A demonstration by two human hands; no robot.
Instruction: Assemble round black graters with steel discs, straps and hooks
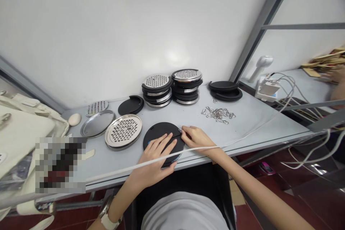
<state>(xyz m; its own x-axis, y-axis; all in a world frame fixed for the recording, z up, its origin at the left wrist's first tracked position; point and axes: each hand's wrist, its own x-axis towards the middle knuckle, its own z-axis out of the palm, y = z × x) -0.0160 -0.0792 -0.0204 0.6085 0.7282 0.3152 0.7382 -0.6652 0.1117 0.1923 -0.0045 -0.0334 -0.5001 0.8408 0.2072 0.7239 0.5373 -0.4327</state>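
Observation:
A round black disc-shaped case lies near the table's front edge. My left hand rests on it with the fingers spread, pressing its top. At the disc's right rim, my right hand pinches a small metal clip, partly hidden by the fingertips. A pile of similar silvery metal clips lies to the right. Left of the disc sits a round metal grater plate, with a plain metal disc beside it.
Two stacks of graters, the left and the right, stand by the wall. Black holders lie at the back right, another black holder at the left. A white cable crosses before my arms. Another person's hand is far right.

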